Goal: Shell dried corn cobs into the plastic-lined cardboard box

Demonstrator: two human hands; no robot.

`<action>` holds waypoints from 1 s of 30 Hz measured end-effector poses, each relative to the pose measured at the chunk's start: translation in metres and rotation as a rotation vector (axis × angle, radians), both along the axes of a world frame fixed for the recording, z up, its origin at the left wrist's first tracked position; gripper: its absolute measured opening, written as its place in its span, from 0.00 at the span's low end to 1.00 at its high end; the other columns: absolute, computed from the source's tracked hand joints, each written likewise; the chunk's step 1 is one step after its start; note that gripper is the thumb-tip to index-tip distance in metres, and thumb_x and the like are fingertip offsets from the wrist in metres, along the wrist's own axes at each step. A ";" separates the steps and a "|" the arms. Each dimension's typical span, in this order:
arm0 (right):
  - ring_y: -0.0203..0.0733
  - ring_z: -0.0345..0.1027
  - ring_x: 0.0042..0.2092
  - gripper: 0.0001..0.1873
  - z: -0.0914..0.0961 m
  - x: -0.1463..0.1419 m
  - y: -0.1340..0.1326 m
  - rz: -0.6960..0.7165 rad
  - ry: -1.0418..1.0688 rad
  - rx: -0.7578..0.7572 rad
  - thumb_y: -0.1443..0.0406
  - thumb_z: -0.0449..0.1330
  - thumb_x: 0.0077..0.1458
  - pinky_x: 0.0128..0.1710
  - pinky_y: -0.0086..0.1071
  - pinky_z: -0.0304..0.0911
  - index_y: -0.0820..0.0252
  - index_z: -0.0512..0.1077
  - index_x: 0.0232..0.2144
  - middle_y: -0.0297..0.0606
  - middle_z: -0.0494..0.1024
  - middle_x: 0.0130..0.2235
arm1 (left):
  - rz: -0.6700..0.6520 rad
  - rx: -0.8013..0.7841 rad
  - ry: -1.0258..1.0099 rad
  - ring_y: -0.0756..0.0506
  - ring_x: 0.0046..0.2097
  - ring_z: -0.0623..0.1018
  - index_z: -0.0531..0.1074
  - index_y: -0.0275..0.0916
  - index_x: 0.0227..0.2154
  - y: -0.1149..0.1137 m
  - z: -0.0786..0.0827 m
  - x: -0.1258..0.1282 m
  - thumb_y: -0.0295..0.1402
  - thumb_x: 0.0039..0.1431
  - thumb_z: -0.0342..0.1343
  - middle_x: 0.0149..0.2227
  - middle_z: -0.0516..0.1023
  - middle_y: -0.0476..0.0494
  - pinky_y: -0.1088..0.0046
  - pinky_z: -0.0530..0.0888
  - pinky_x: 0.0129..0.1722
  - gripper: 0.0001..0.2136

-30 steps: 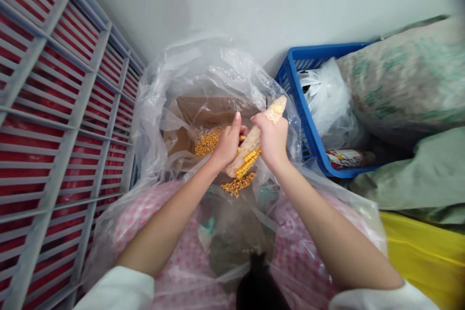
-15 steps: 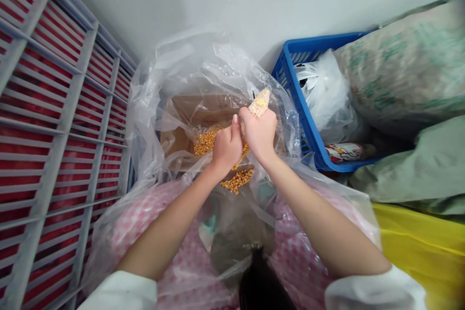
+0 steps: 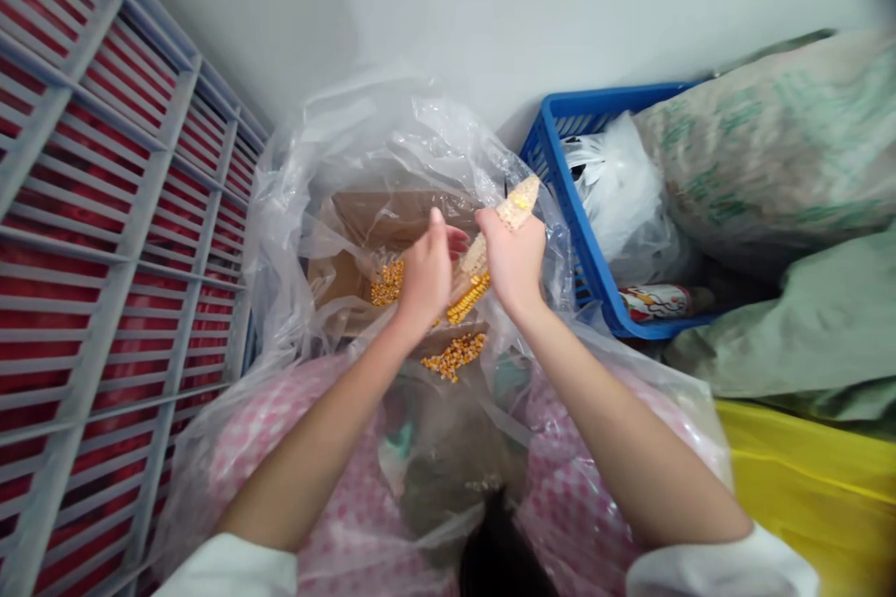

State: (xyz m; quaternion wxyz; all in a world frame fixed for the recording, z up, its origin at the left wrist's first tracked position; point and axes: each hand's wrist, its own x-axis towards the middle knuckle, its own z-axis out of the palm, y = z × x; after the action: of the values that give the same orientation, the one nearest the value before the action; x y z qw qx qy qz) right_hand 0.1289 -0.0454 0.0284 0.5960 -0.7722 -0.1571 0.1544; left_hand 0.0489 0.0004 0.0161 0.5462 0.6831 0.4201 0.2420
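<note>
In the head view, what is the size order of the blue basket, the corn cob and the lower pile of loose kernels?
1. Blue plastic basket
2. Corn cob, partly behind the right hand
3. Lower kernel pile

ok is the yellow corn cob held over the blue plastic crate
No, the right hand holds the yellow corn cob over a plastic-lined cardboard box, not the blue plastic crate.

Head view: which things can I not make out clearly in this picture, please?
Head view:
Middle of the corn cob: hidden by the left hand and right hand.
Lower part of the cardboard box: hidden by the clear plastic liner.
Label on the printed can: too small, partly hidden by the blue basket.
</note>
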 end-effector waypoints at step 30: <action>0.29 0.48 0.22 0.10 -0.009 0.015 0.000 -0.110 0.124 0.120 0.61 0.53 0.40 0.20 0.26 0.49 0.58 0.54 0.17 0.28 0.55 0.19 | -0.209 0.377 0.336 0.49 0.21 0.63 0.56 0.39 0.13 -0.012 -0.014 -0.007 0.48 0.60 0.26 0.15 0.62 0.47 0.72 0.53 0.24 0.27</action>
State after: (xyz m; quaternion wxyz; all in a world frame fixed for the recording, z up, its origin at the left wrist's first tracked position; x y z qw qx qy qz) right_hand 0.1439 -0.0458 0.0197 0.6573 -0.7316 -0.0862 0.1592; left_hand 0.0422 -0.0121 0.0017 0.3538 0.8430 0.3796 0.1414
